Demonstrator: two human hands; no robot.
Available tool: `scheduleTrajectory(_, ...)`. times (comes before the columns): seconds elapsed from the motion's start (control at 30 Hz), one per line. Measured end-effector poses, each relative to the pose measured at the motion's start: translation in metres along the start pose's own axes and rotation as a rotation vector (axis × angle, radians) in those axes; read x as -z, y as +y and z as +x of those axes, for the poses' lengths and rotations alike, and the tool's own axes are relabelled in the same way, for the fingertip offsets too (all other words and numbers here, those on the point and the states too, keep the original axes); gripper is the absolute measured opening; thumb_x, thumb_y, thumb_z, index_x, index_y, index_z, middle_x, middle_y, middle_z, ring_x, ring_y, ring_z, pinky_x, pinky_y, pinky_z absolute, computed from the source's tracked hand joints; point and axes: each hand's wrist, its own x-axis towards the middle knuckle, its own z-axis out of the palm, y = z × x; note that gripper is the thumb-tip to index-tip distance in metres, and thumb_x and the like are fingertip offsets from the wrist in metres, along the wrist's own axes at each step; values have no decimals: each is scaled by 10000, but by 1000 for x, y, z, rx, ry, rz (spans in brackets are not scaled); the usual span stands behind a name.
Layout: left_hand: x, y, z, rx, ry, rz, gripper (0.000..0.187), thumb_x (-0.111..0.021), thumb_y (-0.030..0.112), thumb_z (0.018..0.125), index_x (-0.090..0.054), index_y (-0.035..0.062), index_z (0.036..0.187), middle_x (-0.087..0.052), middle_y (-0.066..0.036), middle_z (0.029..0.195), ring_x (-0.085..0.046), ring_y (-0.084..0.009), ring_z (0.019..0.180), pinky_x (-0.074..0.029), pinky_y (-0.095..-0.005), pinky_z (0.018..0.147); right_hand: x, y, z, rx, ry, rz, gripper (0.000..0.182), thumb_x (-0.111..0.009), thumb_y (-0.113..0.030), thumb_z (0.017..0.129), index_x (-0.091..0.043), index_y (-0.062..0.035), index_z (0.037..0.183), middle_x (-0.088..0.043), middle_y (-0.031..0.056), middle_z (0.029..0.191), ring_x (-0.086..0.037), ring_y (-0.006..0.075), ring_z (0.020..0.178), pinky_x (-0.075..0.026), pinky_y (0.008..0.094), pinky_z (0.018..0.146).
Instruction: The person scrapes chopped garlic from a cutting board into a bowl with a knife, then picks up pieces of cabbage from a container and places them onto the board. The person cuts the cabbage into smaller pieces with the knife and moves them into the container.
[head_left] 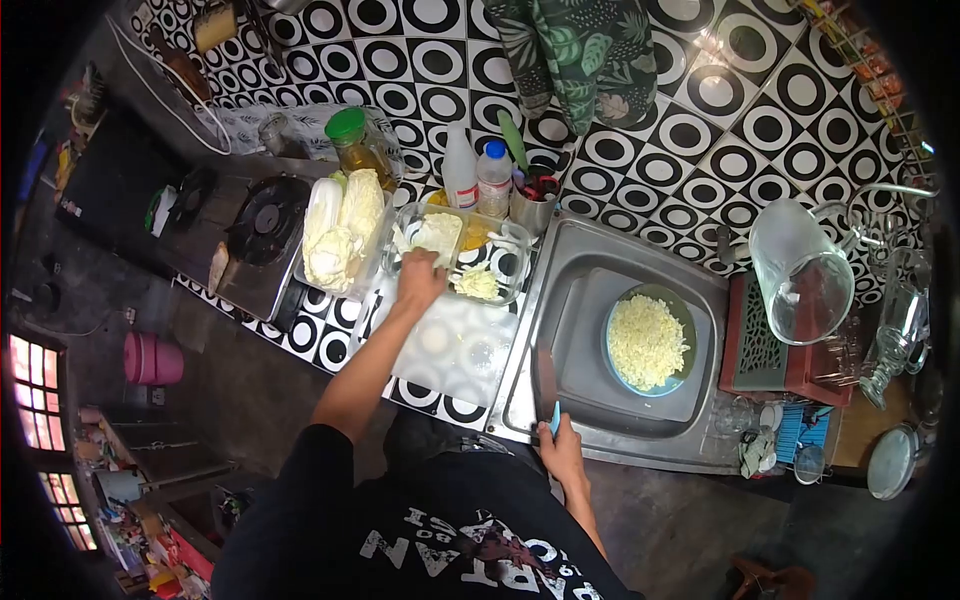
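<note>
My left hand (pixel 425 278) reaches into a clear divided container (pixel 520 245), its fingers curled down on pale cabbage pieces (pixel 437 235) in the left compartment. Chopped pale shreds (pixel 477 282) lie in the front right part of that container, and something orange-yellow sits behind them. In my right hand (pixel 563 455) is a knife (pixel 545 385) with a light blue handle, its blade pointing away from me over the sink's left edge. Below the container lies a translucent cutting board (pixel 450 345), wet and with a few small bits on it.
A bowl (pixel 686 335) of finely chopped pale vegetable stands in the metal sink (pixel 590 250). Whole cabbages (pixel 343 225) fill a tray beside the gas stove (pixel 235 260). Bottles (pixel 493 180) and a green-lidded jar (pixel 350 140) line the wall. A glass pitcher (pixel 800 270) stands right of the sink.
</note>
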Motion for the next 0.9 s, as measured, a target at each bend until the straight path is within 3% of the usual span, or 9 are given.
scheduleTrajectory(0.07,1,-20,6,67,67,88,322,-637,167,719,-627,-6,991,-589,-192,1018,-524,-337,1022,-422,-357,929,-6,-2,-8,-13,27,-18,268,-513,-233,870,-452,15,948,-573,313,729,-555,500,759,-428,514,641)
scheduleTrajectory(0.13,0,-39,15,190,-197,248,364,-674,172,657,-635,0,976,-599,-205,1002,-542,-356,1003,-447,-369,888,-13,-10,-16,-4,64,-5,282,-515,-240,867,-456,18,967,-578,306,732,-560,493,763,-428,514,648)
scheduleTrajectory(0.3,-2,-62,28,109,-195,78,247,-661,116,613,-670,-8,827,-641,-223,821,-633,-345,796,-508,-379,763,-39,-32,-30,-104,111,-55,281,-526,-247,862,-469,15,944,-584,283,726,-571,475,739,-433,487,632)
scheduleTrajectory(0.43,13,-66,35,92,-237,-7,255,-654,129,622,-677,-2,840,-643,-220,822,-637,-329,783,-510,-363,747,-60,-54,-35,-112,149,1,278,-562,-245,854,-448,8,882,-554,252,660,-552,447,638,-416,446,561)
scheduleTrajectory(0.53,29,-66,32,216,-211,-367,237,-631,130,685,-669,-16,868,-657,-166,781,-651,-275,748,-518,-320,689,-76,-64,-40,-128,182,20,271,-548,-234,859,-464,9,944,-572,260,702,-563,449,680,-428,458,587)
scheduleTrajectory(0.6,40,-63,31,459,-219,-918,228,-574,113,773,-638,-43,927,-637,-113,815,-650,-219,756,-510,-267,665,-84,-66,-38,-121,205,20,284,-532,-230,865,-475,9,1009,-590,276,749,-575,466,751,-440,479,624)
scheduleTrajectory(0.73,63,-59,24,501,-228,-1185,246,-490,58,831,-582,-63,1024,-590,-93,874,-636,-200,773,-505,-254,683,-103,-74,-41,-128,239,49,319,-533,-231,866,-479,5,1074,-602,266,778,-586,454,766,-448,467,647)
scheduleTrajectory(0.8,69,-58,22,519,-246,-1364,276,-460,43,839,-540,-69,1079,-573,-106,897,-629,-207,772,-503,-265,722,-110,-84,-42,-116,321,54,256,-569,-194,854,-528,-4,1021,-593,187,712,-590,315,640,-447,378,602)
scheduleTrajectory(0.9,67,-62,18,532,-302,-1490,283,-446,30,843,-508,-62,1103,-556,-98,879,-608,-201,757,-504,-271,720,-120,-91,-42,-124,351,36,259,-571,-186,847,-522,2,1018,-598,197,725,-589,345,653,-449,391,610)
